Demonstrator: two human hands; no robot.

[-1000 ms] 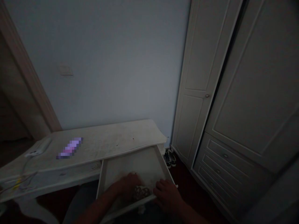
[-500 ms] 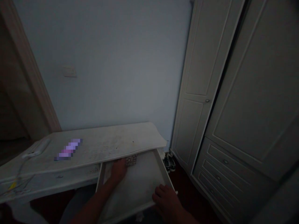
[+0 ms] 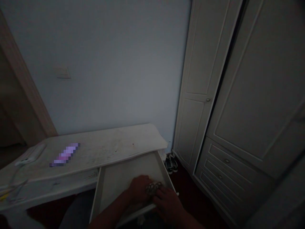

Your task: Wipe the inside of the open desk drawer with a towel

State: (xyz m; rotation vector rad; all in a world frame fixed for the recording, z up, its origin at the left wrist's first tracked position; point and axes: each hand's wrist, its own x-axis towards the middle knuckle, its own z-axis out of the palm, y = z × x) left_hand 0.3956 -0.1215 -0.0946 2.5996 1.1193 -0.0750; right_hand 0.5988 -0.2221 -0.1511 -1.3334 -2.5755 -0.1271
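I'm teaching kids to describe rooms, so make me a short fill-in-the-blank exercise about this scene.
The white rectangular drawer is ____, not shut.
The left hand and right hand, on opposite sides, have the small brown-and-white patterned cloth ____ them.
The tall white panelled wardrobe stands on the picture's ____ side.

Missing words: open; between; right.

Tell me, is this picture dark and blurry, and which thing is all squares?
In the head view, the light is dim, with the floor very dark; the head view shows the left hand, right hand and patterned thing soft-edged; in the head view, coarse squares cover the purple thing on the desk.
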